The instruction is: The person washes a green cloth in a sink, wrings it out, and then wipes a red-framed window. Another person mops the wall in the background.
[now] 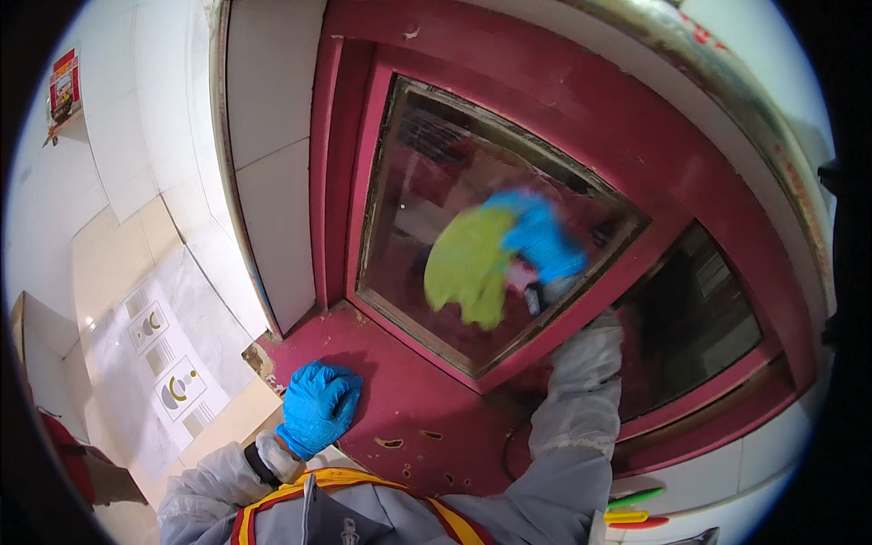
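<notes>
My right hand [536,241], in a blue glove, grips a yellow-green cloth [468,263] and shows blurred through the glass pane [409,154] of a maroon-framed window [472,71]; my sleeved forearm passes behind the lower right frame. My left hand [318,404], also blue-gloved, rests with curled fingers on the chipped maroon sill [409,427] below the window's left corner; whether it holds anything is hidden.
A second window panel [704,318] is at right. A white tiled column [268,227] borders the window on the left, beside patterned tiles [168,363]. A small red item [64,86] is high on the left wall. Green and yellow tool handles [627,516] lie at lower right.
</notes>
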`<state>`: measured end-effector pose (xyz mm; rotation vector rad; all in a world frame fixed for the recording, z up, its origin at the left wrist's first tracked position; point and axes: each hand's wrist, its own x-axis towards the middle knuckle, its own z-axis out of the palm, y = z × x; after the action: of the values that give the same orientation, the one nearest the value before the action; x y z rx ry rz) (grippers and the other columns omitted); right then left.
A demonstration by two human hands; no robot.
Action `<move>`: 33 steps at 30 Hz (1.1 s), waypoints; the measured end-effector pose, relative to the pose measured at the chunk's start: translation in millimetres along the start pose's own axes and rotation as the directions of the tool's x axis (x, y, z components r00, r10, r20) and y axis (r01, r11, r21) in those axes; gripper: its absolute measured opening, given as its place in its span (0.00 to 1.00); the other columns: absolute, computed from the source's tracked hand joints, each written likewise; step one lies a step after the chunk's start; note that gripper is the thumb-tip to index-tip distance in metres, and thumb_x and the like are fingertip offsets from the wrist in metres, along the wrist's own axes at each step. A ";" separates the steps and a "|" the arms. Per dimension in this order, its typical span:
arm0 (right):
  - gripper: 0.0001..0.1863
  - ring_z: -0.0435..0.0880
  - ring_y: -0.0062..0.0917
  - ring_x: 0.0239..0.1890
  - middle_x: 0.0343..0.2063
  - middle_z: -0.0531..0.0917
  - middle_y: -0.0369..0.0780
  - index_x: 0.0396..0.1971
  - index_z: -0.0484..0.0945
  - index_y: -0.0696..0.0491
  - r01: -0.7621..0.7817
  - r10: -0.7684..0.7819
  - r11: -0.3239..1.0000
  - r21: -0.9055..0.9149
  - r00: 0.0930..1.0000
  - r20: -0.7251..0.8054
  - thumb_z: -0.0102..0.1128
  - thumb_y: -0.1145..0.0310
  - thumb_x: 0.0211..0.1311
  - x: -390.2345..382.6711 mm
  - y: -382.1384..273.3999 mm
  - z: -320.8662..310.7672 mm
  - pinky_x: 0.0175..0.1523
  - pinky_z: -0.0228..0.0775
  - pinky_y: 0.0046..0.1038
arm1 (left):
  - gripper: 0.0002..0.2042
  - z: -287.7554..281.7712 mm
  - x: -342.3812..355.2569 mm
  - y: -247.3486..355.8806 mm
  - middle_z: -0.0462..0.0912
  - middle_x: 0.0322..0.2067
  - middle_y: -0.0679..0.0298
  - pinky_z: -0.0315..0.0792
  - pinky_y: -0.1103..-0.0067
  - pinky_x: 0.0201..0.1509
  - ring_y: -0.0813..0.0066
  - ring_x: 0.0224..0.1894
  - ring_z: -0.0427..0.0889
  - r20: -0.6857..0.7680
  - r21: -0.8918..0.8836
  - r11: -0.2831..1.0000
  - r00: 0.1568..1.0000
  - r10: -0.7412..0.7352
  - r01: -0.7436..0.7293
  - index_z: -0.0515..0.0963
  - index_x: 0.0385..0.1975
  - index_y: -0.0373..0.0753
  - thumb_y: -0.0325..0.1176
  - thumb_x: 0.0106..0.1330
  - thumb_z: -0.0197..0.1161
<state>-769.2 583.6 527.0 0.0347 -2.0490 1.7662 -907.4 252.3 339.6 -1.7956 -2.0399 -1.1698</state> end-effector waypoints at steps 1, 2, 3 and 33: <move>0.14 0.80 0.24 0.45 0.38 0.82 0.37 0.44 0.79 0.59 0.088 -0.061 0.980 0.181 0.986 -0.154 0.64 0.72 0.57 -6.6 -15.7 -8.0 0.53 0.72 0.29 | 0.12 0.5 0.4 0.0 0.82 0.39 0.60 0.72 0.65 0.48 0.56 0.40 0.78 -0.004 -0.003 1.000 1.000 0.000 0.000 0.82 0.37 0.41 0.29 0.52 0.67; 0.14 0.80 0.24 0.45 0.38 0.82 0.37 0.43 0.78 0.58 0.175 -0.103 0.954 0.243 0.954 -0.282 0.64 0.73 0.57 -7.4 -21.1 -9.3 0.53 0.72 0.29 | 0.12 0.7 0.0 0.3 0.82 0.39 0.60 0.71 0.65 0.48 0.56 0.40 0.78 0.005 -0.012 1.000 1.000 -0.007 0.007 0.82 0.38 0.41 0.29 0.52 0.67; 0.14 0.80 0.24 0.45 0.38 0.81 0.37 0.43 0.78 0.58 0.141 -0.066 0.957 0.255 0.957 -0.282 0.63 0.74 0.56 -5.9 -26.5 -9.5 0.53 0.72 0.28 | 0.12 1.3 0.4 0.3 0.82 0.39 0.60 0.71 0.65 0.48 0.56 0.40 0.78 -0.005 -0.003 1.000 1.000 0.004 -0.004 0.82 0.38 0.42 0.29 0.52 0.67; 0.23 0.68 0.24 0.63 0.57 0.75 0.37 0.62 0.70 0.54 -0.163 0.376 0.835 -0.525 0.866 0.329 0.57 0.64 0.70 6.9 56.7 24.6 0.69 0.56 0.30 | 0.11 0.9 -0.1 1.3 0.81 0.38 0.60 0.70 0.65 0.47 0.57 0.39 0.78 -0.046 0.035 0.999 0.998 0.032 -0.031 0.82 0.37 0.42 0.27 0.53 0.67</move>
<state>-799.6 572.7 473.8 -0.0389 -2.9020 1.4241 -905.9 252.8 339.4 -1.7612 -1.9866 -1.1495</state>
